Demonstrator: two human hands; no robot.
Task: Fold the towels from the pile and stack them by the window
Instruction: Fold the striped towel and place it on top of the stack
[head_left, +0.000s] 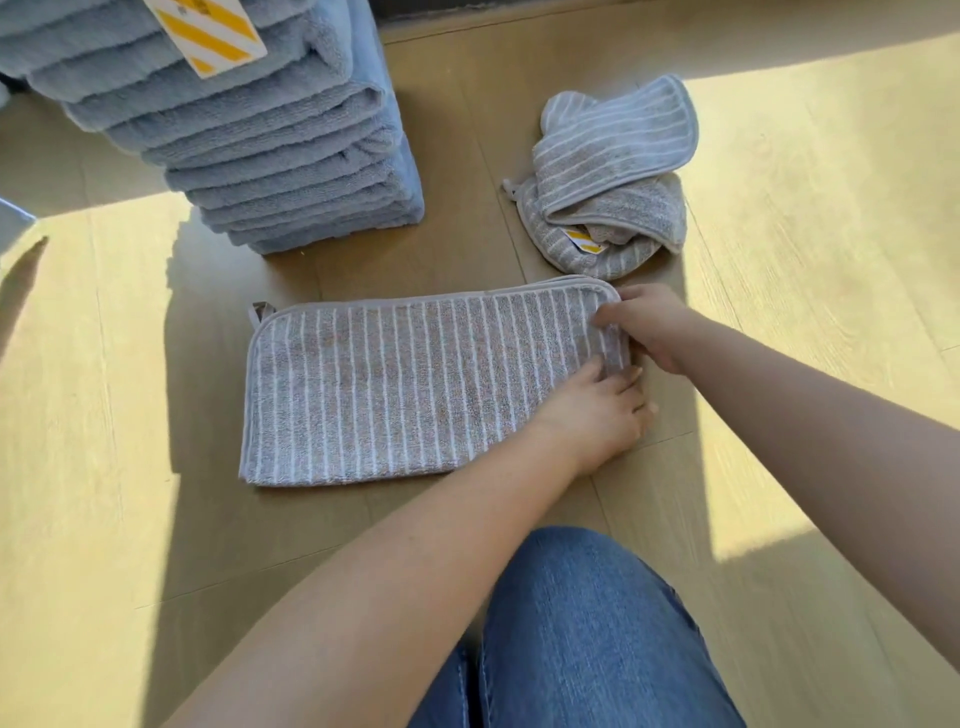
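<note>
1. Towels in pale blue stand folded in a tall stack (270, 140) on the wooden floor (104, 415), well to the left of the hands and farther from the person. A paper tag (208, 31) with yellow and white stripes lies on top of it.
2. A grey striped towel (405, 389) lies flat on the floor, folded into a long rectangle that stretches leftward from both hands. A small hanging loop (260, 312) shows at its far left corner, the one farthest from the hands.
3. The left hand (597, 410) grips the near end of the towel's right edge, thumb on top of the cloth and fingers curled over the edge.
4. A knee (587, 623) in blue jeans shows between the two forearms, nearer to the person than either hand.
5. The right hand (649, 327), just beyond the left hand, pinches the towel's far right corner between thumb and fingers.
6. Beyond the right hand, near it but apart, a crumpled pile (608, 192) of the same striped cloth lies unfolded on the floor, with a yellow label (584, 241) showing among its folds.
7. Sunlight falls across the floor to the right of the right hand.
</note>
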